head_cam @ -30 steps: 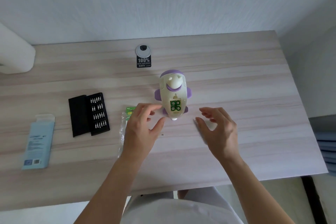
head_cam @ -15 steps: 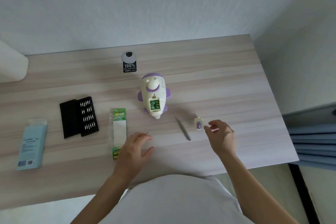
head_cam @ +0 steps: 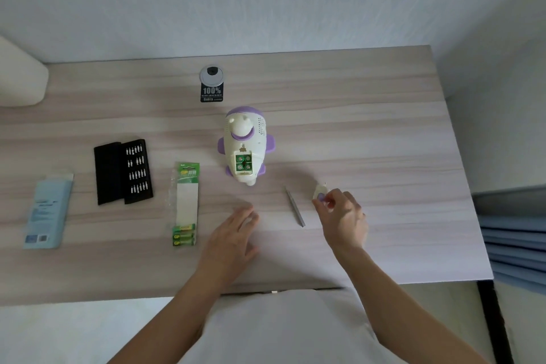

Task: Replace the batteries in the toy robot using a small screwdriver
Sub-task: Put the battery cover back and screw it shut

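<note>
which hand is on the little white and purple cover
The right hand: its fingertips pinch the battery cover, just right of the screwdriver. The left hand is spread open over the table, holding nothing.

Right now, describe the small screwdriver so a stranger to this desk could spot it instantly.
Find the white and purple plastic toy robot on the pale wooden table. Nearer you, to its right, between the left hand and right hand, lies the slim grey metal screwdriver. It is the only loose thin rod.
</note>
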Action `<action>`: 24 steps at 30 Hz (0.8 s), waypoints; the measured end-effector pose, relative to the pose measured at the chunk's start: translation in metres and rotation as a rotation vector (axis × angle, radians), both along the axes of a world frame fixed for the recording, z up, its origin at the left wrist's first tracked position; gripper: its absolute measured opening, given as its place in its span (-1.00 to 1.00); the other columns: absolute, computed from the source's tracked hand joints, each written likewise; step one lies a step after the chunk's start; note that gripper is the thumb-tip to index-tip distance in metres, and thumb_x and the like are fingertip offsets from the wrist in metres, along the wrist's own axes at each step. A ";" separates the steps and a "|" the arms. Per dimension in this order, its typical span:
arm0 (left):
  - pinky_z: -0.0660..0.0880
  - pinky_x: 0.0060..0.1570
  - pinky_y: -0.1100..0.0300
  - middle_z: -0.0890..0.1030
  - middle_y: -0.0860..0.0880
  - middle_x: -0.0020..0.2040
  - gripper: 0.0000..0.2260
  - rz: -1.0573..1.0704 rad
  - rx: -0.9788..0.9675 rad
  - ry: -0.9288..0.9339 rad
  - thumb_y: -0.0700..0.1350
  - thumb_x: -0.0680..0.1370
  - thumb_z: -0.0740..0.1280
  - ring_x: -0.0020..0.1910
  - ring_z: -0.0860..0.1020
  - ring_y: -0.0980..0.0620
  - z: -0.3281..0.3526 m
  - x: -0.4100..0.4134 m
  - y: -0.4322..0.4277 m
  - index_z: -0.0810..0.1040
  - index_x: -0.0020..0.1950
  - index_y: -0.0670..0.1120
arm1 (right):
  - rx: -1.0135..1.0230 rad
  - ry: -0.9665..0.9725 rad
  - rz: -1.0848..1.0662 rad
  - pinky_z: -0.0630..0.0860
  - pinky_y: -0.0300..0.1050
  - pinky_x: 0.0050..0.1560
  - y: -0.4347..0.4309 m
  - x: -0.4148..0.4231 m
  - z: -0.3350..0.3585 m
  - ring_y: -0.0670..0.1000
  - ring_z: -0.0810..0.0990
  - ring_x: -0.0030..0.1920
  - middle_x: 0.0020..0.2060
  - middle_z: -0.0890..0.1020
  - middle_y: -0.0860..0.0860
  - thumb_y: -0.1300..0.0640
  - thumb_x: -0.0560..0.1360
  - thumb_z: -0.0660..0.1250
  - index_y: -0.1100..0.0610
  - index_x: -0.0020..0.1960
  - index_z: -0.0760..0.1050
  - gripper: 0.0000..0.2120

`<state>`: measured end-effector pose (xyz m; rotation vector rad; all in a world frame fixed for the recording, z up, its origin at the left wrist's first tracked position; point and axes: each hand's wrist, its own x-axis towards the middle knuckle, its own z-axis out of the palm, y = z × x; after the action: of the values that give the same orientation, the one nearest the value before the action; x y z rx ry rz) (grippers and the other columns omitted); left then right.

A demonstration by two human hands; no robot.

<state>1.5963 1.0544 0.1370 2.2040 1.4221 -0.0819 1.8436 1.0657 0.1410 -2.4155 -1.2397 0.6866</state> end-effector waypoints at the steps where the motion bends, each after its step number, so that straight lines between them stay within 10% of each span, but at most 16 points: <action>1: 0.54 0.21 0.00 0.54 -0.11 0.39 -0.30 -0.001 0.009 -0.003 -0.03 0.24 0.64 0.33 0.55 -0.12 0.000 0.000 0.000 0.55 0.34 -0.14 | 0.009 -0.025 0.012 0.43 -0.09 -0.29 -0.001 -0.001 0.000 0.19 0.55 -0.28 -0.22 0.54 -0.02 -0.11 0.53 0.36 0.07 -0.19 0.53 -0.73; 11: 0.18 0.50 0.14 0.24 -0.03 0.58 -0.37 -0.015 -0.117 -0.171 0.01 0.57 0.38 0.56 0.22 -0.01 -0.003 -0.021 0.017 0.23 0.58 -0.09 | 0.047 -0.046 -0.022 0.37 -0.12 -0.28 0.009 -0.023 0.000 0.16 0.60 -0.22 -0.11 0.58 -0.07 -0.04 0.52 0.42 -0.04 -0.06 0.65 -0.91; 16: 0.45 0.33 0.07 0.50 -0.08 0.40 -0.49 -0.002 -0.028 -0.290 0.04 0.49 0.39 0.36 0.50 -0.06 0.004 -0.049 0.033 0.49 0.40 -0.12 | 0.066 -0.051 -0.129 0.42 -0.08 -0.27 0.011 -0.040 0.000 0.15 0.62 -0.21 -0.14 0.60 -0.06 -0.05 0.51 0.43 -0.01 -0.10 0.67 -0.88; 24: 0.29 0.34 0.25 0.49 -0.11 0.31 -0.49 0.108 0.196 -0.466 0.10 0.51 0.37 0.31 0.46 -0.12 0.030 -0.084 0.098 0.45 0.37 -0.14 | 0.507 0.068 -0.187 0.55 -0.14 -0.22 0.022 -0.098 0.060 -0.10 0.62 -0.28 -0.22 0.65 -0.02 0.18 0.48 0.49 0.10 -0.06 0.71 -0.95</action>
<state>1.5124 1.1523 0.1666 2.1035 1.3164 0.5927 1.7452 1.0876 0.2008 -2.0326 -0.9962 0.3433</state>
